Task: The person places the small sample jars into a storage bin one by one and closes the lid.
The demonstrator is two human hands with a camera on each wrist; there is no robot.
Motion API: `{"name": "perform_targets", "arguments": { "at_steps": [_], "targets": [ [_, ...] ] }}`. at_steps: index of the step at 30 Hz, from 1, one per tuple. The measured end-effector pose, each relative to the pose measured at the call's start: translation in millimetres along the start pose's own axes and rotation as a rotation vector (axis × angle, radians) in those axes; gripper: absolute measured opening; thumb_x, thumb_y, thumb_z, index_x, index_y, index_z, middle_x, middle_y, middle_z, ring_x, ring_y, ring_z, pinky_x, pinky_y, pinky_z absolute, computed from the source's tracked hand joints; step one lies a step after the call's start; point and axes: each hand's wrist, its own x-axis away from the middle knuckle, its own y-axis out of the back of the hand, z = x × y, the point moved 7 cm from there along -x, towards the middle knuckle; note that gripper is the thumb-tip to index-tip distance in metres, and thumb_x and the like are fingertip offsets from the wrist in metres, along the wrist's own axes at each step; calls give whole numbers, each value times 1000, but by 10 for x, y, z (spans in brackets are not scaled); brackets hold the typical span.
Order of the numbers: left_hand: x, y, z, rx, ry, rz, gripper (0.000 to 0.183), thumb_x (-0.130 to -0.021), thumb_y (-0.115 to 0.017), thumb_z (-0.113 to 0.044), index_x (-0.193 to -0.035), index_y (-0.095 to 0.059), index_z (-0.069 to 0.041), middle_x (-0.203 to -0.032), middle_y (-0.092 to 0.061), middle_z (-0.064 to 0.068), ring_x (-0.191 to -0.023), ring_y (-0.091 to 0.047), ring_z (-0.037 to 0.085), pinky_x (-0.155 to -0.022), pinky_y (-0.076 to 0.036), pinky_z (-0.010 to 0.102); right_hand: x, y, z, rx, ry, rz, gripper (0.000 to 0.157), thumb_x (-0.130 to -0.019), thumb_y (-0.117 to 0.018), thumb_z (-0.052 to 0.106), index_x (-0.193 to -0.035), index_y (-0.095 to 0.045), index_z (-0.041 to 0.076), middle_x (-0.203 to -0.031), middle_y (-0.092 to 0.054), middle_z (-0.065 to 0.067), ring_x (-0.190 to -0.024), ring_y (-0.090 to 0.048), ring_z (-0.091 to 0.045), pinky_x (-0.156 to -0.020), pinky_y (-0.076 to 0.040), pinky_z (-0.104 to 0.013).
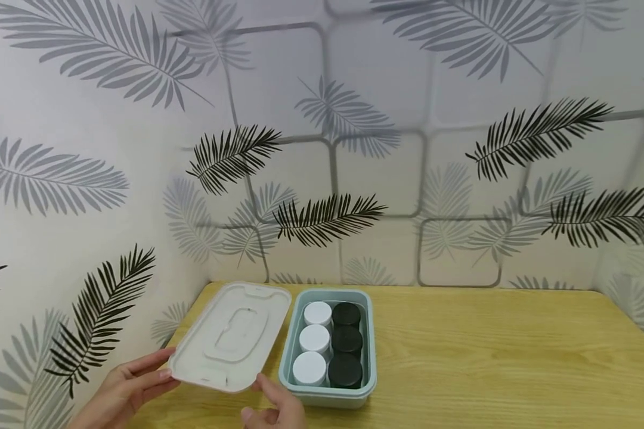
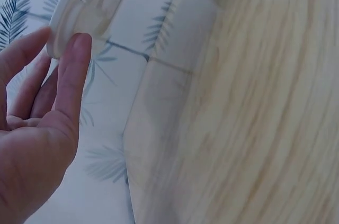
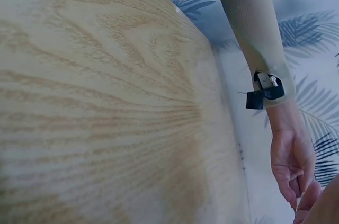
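A translucent white plastic lid (image 1: pixel 231 333) is held tilted above the left end of the table. My left hand (image 1: pixel 126 387) pinches its near left corner, thumb on one face and fingers on the other; the left wrist view shows this hand (image 2: pixel 47 102) and the lid's edge (image 2: pixel 69 17) closely. At the lid's near right corner, my right hand (image 1: pixel 279 408) touches the edge with an extended index finger, its thumb apart. Just right of the lid stands a light blue plastic box (image 1: pixel 372 357), uncovered, with a column of white-capped jars (image 1: pixel 315 339) beside a column of black-capped jars (image 1: pixel 346 341).
The wooden table (image 1: pixel 488 351) stretches off to the right of the box. Leaf-patterned wall covering (image 1: pixel 381 179) rises behind it and along the left side. In the right wrist view, a sleeved left forearm (image 3: pixel 249 23) carries a black strapped device (image 3: pixel 259 97).
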Motion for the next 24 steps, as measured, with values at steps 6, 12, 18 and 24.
{"name": "perform_targets", "arguments": {
  "at_steps": [6,12,18,24],
  "targets": [
    [-98,-179,-13,-59,25,-119,45,-108,-51,6,-118,-79,-26,-124,-72,-6,-111,-72,21,-100,-55,38,28,142,315,17,29,-98,62,-95,-69,-6,-150,-44,-17,-133,-54,-9,-67,-68,-17,-58,-55,-26],
    [-219,-440,-56,-81,14,-213,37,-106,-58,5,-116,-79,-23,-122,-73,-3,-109,-73,22,-99,-56,41,-86,387,758,139,97,-122,63,-99,-65,-5,-154,-36,-17,-127,-53,-11,-67,-64,-16,-54,-54,-26],
    [-358,-740,-58,-89,-1,-184,36,-104,-59,6,-123,-77,-19,-126,-72,-1,-110,-73,23,-100,-55,40,-311,779,1161,297,113,-124,59,-104,-58,-2,-158,-35,-11,-123,-56,-17,-69,-63,-16,-56,-53,-26],
    [-503,-999,-36,-123,-13,-165,47,-102,-64,5,-149,-58,-1,-137,-65,3,-111,-72,26,-101,-55,42,-560,1177,1451,401,106,-164,53,-106,-56,-1,-157,-43,-5,-127,-59,-20,-71,-64,-17,-59,-52,-27]
  ]
}}
